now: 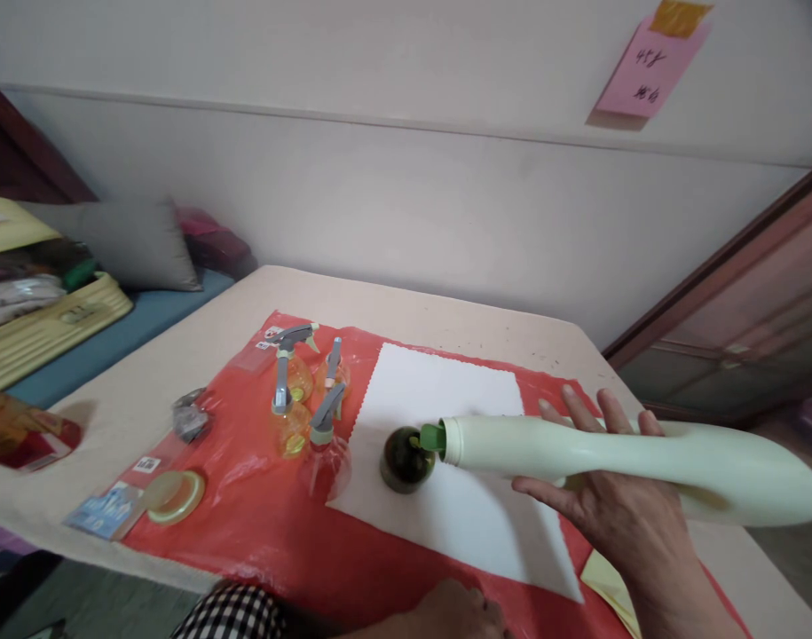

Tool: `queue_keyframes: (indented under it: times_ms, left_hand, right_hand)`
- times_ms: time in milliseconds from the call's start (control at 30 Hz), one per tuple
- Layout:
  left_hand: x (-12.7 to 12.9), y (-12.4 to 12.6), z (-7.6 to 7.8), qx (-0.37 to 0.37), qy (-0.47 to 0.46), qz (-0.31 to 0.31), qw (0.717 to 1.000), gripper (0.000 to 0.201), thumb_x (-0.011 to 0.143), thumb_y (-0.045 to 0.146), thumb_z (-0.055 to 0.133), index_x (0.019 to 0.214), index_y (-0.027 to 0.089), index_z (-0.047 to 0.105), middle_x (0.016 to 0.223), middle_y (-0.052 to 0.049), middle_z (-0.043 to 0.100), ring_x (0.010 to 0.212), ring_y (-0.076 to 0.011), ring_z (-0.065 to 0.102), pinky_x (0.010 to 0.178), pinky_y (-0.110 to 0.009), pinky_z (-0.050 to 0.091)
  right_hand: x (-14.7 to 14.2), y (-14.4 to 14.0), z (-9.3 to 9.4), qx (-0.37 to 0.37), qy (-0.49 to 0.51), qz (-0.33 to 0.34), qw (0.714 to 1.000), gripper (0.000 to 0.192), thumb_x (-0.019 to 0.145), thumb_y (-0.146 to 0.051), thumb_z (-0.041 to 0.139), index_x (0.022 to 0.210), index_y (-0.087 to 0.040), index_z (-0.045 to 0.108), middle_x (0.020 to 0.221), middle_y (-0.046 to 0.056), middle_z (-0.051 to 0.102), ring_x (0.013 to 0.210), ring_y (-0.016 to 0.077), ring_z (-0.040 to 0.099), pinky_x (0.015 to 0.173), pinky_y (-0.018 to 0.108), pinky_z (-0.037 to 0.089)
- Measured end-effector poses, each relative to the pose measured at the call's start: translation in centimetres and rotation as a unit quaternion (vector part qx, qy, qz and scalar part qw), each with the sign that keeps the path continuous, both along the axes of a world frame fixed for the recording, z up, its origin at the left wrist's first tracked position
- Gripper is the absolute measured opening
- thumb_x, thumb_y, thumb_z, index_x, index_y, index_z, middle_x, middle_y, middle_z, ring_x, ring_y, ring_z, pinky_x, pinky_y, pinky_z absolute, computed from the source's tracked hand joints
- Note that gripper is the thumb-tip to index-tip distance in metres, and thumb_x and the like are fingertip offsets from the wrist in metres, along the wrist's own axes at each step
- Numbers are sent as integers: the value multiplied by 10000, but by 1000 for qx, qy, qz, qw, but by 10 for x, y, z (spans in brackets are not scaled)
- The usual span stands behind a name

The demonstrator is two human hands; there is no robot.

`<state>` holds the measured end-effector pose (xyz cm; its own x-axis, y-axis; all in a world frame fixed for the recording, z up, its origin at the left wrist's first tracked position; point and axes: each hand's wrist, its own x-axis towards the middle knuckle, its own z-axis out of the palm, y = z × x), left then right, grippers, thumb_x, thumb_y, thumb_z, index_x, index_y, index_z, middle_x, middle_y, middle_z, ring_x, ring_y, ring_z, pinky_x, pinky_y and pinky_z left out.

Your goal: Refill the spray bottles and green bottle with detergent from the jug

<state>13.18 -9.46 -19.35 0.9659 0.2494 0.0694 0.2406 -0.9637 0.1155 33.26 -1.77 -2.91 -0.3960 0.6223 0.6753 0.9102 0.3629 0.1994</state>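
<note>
My right hand (pixel 611 497) grips a long pale green plastic bottle (pixel 632 457) held almost level, its green spout (pixel 432 437) tipped against the mouth of a small dark green round bottle (pixel 406 460). That small bottle stands on a white cloth (pixel 445 444) spread over a red plastic sheet (pixel 259 506). My left hand (pixel 455 612) rests low at the near edge of the sheet, fingers curled, only partly in view, holding nothing that I can see.
Several small yellow spray bottles with grey triggers (pixel 299 399) stand left of the cloth. A yellowish lid (pixel 175 493), a blue packet (pixel 106 510) and a crumpled grey wrapper (pixel 191 417) lie further left. A beige table (pixel 445 306) carries everything; a wall stands behind.
</note>
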Motion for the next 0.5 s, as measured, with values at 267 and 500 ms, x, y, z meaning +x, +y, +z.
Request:
queue_keyframes:
  times_ms: [267, 500]
  left_hand:
    - [2, -1, -3, 16, -26, 3, 1000, 161, 951, 326, 735, 861, 198, 697, 707, -29, 744, 498, -163, 633, 338, -249, 158]
    - [1, 1, -3, -8, 8, -6, 1000, 129, 942, 310, 738, 902, 189, 713, 758, -49, 777, 529, -171, 655, 377, -225, 244]
  right_hand:
    - [-5, -1, 5, -4, 24, 10, 1000, 951, 922, -816, 531, 1709, -356, 256, 1630, 127, 545, 1580, 446, 376, 1294, 720, 206]
    - [-1, 0, 2, 11, -26, -7, 1000, 920, 986, -706, 551, 1728, -299, 189, 1661, 149, 498, 1590, 448, 354, 1284, 732, 234]
